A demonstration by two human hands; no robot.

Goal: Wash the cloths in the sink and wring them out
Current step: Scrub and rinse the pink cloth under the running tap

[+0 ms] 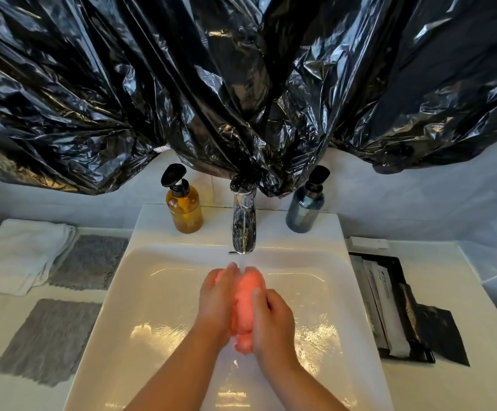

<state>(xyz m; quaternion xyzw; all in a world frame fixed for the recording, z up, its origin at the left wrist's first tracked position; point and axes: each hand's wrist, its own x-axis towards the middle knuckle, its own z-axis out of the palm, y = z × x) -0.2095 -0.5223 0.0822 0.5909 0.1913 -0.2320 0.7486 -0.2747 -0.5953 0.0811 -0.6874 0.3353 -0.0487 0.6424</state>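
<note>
- A bunched pink cloth [245, 304] is clamped between the left hand [216, 301] and the right hand [272, 320] over the sink [152, 292], below the faucet [243, 223].
- Much of the cloth is hidden by the fingers.
- The wall above is covered by black plastic sheeting [241, 84].
- Print on the packets [386, 307] at the right cannot be read.
- No label is seen on the amber bottle [184, 207] or the dark bottle [305, 209].
- Two grey cloths [48, 339] lie on the left counter.

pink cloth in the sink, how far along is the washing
Nothing looks finished. In hand: both hands, left and right, squeeze the bunched pink cloth under the tap over the sink. Left: two grey cloths lie flat beside it, apparently unwashed.
</note>
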